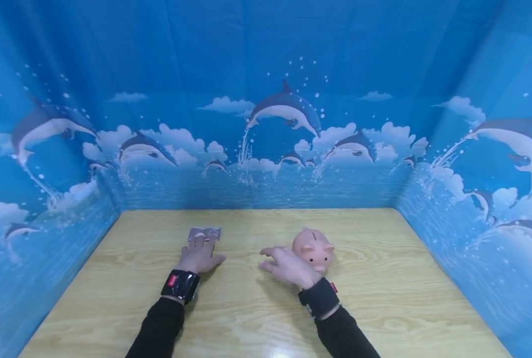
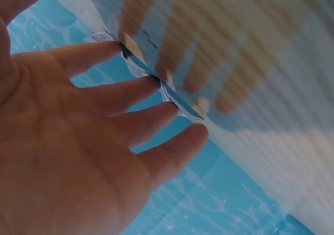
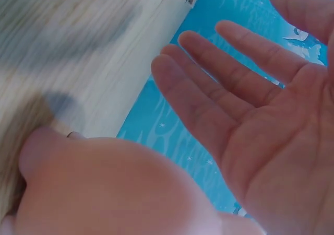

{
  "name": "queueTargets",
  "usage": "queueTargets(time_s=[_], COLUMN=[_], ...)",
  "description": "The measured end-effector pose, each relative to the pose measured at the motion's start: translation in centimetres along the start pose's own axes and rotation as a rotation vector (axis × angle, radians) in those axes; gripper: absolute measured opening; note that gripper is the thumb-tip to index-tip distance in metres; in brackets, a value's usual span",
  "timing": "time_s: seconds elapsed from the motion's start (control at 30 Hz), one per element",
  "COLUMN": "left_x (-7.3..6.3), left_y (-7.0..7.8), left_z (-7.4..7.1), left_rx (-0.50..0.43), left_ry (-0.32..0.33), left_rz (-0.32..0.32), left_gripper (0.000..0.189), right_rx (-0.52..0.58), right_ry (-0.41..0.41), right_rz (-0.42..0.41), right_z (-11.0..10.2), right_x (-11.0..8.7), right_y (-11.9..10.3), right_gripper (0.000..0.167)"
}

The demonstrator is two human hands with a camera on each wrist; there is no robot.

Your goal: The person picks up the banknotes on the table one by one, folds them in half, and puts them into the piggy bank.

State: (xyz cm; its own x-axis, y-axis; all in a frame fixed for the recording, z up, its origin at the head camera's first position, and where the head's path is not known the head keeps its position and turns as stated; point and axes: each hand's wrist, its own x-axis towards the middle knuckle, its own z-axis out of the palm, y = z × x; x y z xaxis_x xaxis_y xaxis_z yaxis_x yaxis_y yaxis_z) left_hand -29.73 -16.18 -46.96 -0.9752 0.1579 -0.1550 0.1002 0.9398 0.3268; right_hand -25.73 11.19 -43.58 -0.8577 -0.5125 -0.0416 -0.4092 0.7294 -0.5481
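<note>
My left hand (image 1: 199,257) reaches over the left part of the table, its fingers straight and spread. Their tips rest on a small flat greyish-purple packet (image 1: 213,231) that shows pale round shapes. In the left wrist view, crinkled clear plastic edges of the packet (image 2: 136,69) stick out around the fingertips. A pink piggy bank (image 1: 314,244) with a coin slot on its back stands right of centre, facing me. Just left of it, my right hand (image 1: 289,267) hovers with extended fingers and holds nothing; the piggy bank (image 3: 115,188) fills the lower left of the right wrist view.
Everything lies on a light wood-grain table (image 1: 248,308). Blue curtain walls (image 1: 248,189) printed with dolphins enclose its back and both sides. Each wrist wears a black band, such as the left wristband (image 1: 181,285).
</note>
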Motion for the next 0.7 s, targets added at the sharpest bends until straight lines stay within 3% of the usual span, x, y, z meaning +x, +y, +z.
queueTargets(time_s=[0.13,0.33,0.43,0.57,0.7], left_x=[0.03,-0.02,0.04,0.02,-0.06], left_y=[-0.15,-0.26,-0.45,-0.78,-0.88], left_z=[0.0,-0.49,-0.8,-0.78,-0.68], left_rx=[-0.014,-0.053,-0.058,-0.067,-0.074], left_ry=[0.023,0.121,0.157,0.147,0.125], left_rz=[-0.003,0.03,0.022,0.001,0.038], left_gripper=[0.072,0.054,0.053,0.06,0.054], right_rx=[-0.006,-0.003,0.001,0.0,-0.007], right_ry=[-0.008,-0.021,-0.027,-0.027,-0.025], right_rz=[0.0,-0.003,-0.005,-0.014,-0.023], right_z=[-0.02,0.04,0.14,0.45,0.7], right_x=[0.14,0.23,0.19,0.1,0.26], right_y=[-0.07,-0.28,-0.28,-0.09,-0.14], right_gripper=[0.046,0.044,0.043,0.043,0.044])
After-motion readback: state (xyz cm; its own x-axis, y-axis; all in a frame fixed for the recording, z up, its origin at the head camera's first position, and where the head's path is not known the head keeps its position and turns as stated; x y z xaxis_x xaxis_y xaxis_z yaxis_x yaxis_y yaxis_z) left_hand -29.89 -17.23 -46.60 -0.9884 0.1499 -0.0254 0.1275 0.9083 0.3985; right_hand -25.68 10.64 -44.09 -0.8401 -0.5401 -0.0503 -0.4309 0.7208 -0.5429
